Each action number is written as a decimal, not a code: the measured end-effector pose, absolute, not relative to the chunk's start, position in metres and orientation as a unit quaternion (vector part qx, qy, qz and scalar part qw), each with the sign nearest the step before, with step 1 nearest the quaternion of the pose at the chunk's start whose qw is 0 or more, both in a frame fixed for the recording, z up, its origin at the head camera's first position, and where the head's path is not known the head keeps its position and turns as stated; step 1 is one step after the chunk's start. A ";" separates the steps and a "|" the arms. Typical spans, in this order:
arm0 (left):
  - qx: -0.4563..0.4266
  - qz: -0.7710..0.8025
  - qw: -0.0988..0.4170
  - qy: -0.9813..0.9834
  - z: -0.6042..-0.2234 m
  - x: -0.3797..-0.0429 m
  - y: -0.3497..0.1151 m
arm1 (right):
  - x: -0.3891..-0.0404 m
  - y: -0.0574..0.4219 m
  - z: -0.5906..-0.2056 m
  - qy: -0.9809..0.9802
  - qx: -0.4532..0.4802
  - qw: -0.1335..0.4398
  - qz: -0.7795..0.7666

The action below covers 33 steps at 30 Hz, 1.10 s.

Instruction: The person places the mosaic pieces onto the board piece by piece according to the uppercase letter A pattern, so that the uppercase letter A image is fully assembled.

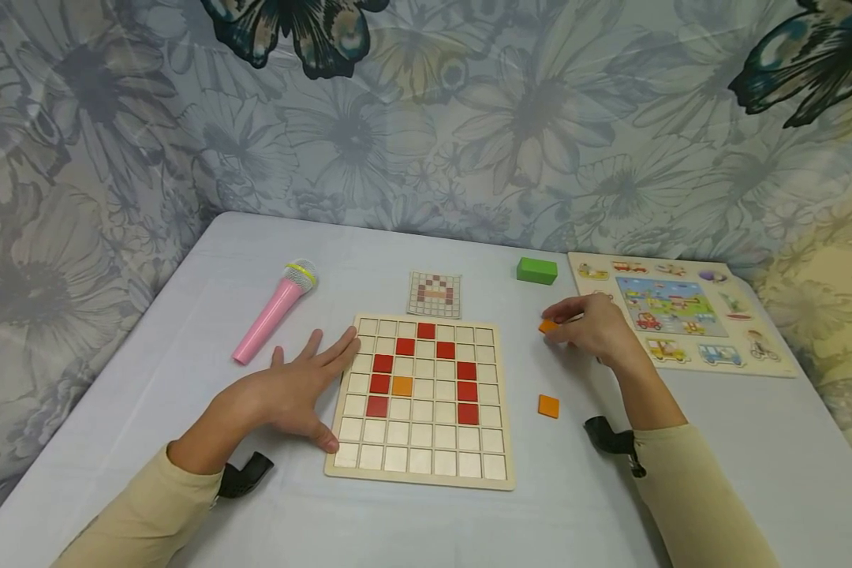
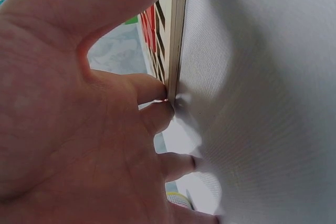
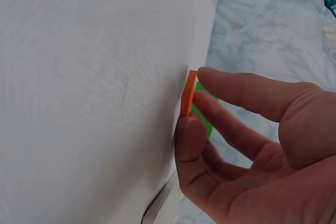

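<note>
A wooden grid board (image 1: 420, 480) lies mid-table, with several red tiles (image 1: 426, 331) in an arch shape and one orange tile (image 1: 401, 386) inside it. My left hand (image 1: 284, 394) rests at the board's left edge, fingers spread, thumb near the lower left corner. In the left wrist view the fingertips touch the board's side (image 2: 177, 30). To the right of the board, my right hand (image 1: 596, 327) pinches another orange tile (image 3: 189, 92) by its edges between thumb and fingers, at the tabletop. A third orange tile (image 1: 548, 406) lies nearer me.
Behind the board is a small pattern card (image 1: 435, 295). A green block (image 1: 536, 270) stands at the back, beside a picture puzzle board (image 1: 681, 359) on the right. A pink toy microphone (image 1: 270, 319) lies to the left. A floral cloth (image 1: 426, 158) hangs behind the table.
</note>
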State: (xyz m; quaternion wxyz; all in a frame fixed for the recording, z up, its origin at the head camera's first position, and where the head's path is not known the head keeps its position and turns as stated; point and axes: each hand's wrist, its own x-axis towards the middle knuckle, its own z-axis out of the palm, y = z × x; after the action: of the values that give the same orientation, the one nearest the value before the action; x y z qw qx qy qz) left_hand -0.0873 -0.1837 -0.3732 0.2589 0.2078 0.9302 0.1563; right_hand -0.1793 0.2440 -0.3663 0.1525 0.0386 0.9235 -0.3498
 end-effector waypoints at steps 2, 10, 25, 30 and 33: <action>0.209 0.157 0.258 0.930 -0.373 -0.087 -0.183 | -0.179 0.243 -0.367 0.924 0.039 0.154 -0.347; 0.208 0.158 0.259 0.930 -0.373 -0.088 -0.184 | -0.179 0.244 -0.368 0.930 0.032 0.160 -0.328; 0.208 0.161 0.253 0.931 -0.373 -0.086 -0.183 | -0.177 0.240 -0.369 0.945 0.000 0.133 -0.297; 0.206 0.162 0.255 0.931 -0.374 -0.086 -0.183 | -0.176 0.240 -0.368 0.947 -0.004 0.132 -0.294; 0.206 0.162 0.256 0.930 -0.373 -0.086 -0.183 | -0.176 0.240 -0.367 0.946 -0.003 0.133 -0.296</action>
State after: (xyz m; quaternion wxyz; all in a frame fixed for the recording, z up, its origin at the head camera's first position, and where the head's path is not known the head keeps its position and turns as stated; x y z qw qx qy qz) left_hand -0.0860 -0.1830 -0.3731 0.2564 0.2059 0.9303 0.1623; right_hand -0.1755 0.2397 -0.3665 0.1334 -0.0026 0.9457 -0.2964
